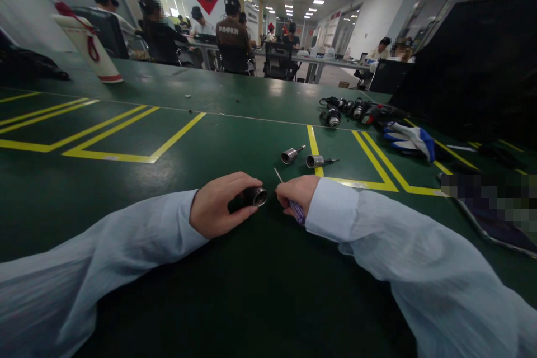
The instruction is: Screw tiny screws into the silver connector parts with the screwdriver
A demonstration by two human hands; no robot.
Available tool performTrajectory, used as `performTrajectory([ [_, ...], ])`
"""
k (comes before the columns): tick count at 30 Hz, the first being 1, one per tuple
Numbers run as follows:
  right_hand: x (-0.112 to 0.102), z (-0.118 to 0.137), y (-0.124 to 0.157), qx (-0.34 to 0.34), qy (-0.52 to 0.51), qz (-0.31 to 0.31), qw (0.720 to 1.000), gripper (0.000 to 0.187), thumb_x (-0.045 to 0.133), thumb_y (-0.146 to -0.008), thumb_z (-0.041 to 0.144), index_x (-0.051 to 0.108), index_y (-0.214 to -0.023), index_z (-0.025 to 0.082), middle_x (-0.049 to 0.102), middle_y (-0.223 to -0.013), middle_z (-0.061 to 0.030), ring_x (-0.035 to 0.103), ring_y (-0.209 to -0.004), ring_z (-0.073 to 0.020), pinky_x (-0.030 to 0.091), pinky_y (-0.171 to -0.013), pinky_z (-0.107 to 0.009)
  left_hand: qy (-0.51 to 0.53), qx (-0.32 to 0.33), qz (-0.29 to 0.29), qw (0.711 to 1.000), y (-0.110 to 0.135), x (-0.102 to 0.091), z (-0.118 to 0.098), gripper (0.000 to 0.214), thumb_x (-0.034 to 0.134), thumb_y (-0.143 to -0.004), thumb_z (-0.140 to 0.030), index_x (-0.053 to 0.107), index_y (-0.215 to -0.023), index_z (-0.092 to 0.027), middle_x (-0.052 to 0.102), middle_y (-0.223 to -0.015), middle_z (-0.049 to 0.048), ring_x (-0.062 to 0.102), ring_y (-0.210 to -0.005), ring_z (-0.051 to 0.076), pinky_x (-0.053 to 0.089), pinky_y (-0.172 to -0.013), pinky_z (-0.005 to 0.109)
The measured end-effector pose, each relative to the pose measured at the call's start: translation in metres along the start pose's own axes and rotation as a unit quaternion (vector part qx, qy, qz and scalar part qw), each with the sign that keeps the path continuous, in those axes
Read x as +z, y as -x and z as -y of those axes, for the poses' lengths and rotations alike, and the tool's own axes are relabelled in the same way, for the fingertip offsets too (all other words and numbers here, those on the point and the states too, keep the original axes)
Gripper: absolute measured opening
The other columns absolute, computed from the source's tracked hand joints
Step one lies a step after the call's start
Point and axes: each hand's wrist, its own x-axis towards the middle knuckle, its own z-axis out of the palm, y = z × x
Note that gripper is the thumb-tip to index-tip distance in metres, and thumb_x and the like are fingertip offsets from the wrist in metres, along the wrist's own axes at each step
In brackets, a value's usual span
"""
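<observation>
My left hand (224, 204) grips a short dark metal cylinder (259, 197) between thumb and fingers, its hollow round end turned to the right. A little to the right, my right hand (297, 193) is closed around the purple handle (297, 213) of a screwdriver, whose thin metal shaft (278, 175) points up and away. The shaft and the cylinder are apart. Beyond my hands, two silver metal parts with cup-shaped ends and narrow stems lie on the green table: one cupped part (290, 155) on the left, another cupped part (315, 161) across a yellow line.
Several dark metal parts with cables (333, 117) lie at the back right, beside blue-and-white gloves (409, 140). A dark flat device (490, 212) lies at the right edge. A white paper cup (90, 47) stands far left. Several people sit at desks behind the green table (176, 268).
</observation>
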Motion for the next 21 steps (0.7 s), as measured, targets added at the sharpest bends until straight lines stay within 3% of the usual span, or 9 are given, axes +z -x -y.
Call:
performTrajectory([
  [3,-0.002,0.010,0.003,-0.045,-0.029,0.000,0.999,0.008,0.056,-0.072,0.020,0.057,-0.079,0.018,0.063,-0.079,-0.0050,0.058,-0.073,-0.0184,0.037,-0.057,-0.026,0.021,0.009,-0.012,1.000,0.002,-0.003,0.000,0.031,0.052,-0.073,-0.021,0.051,-0.104,-0.016,0.059,-0.091,0.0074,0.055,-0.077,0.014,0.047,-0.066,0.027],
  [7,0.004,0.013,0.005,-0.096,-0.162,-0.048,0.981,0.007,0.060,-0.068,0.018,0.055,-0.071,0.017,0.063,-0.077,-0.0012,0.057,-0.069,-0.0131,0.038,-0.059,-0.023,0.029,0.008,-0.021,0.999,0.004,-0.005,-0.001,0.030,0.052,-0.073,-0.019,0.053,-0.102,-0.015,0.060,-0.089,0.0069,0.055,-0.073,0.013,0.047,-0.062,0.024],
  [13,0.006,-0.005,0.005,-0.047,-0.217,-0.120,0.968,0.008,0.061,-0.067,0.019,0.054,-0.071,0.017,0.063,-0.079,-0.0013,0.057,-0.068,-0.0114,0.040,-0.061,-0.024,0.020,0.006,-0.018,1.000,0.004,-0.005,-0.003,0.030,0.054,-0.071,-0.018,0.054,-0.101,-0.015,0.061,-0.087,0.0064,0.056,-0.074,0.014,0.047,-0.067,0.026],
  [16,0.006,-0.013,0.001,-0.023,-0.192,-0.089,0.977,0.008,0.060,-0.066,0.016,0.055,-0.073,0.016,0.063,-0.080,-0.0028,0.057,-0.071,-0.0131,0.040,-0.063,-0.024,0.020,0.012,-0.018,1.000,0.005,-0.005,-0.002,0.031,0.053,-0.071,-0.017,0.054,-0.101,-0.015,0.061,-0.089,0.0065,0.057,-0.076,0.014,0.048,-0.069,0.027],
  [21,0.006,-0.011,-0.005,-0.064,-0.104,-0.029,0.992,0.012,0.060,-0.061,0.007,0.056,-0.067,0.016,0.058,-0.071,-0.0006,0.055,-0.070,-0.0132,0.039,-0.062,-0.023,0.010,0.035,-0.025,0.999,0.006,-0.004,-0.001,0.033,0.053,-0.071,-0.016,0.052,-0.104,-0.014,0.061,-0.093,0.0080,0.057,-0.083,0.016,0.048,-0.077,0.032],
])
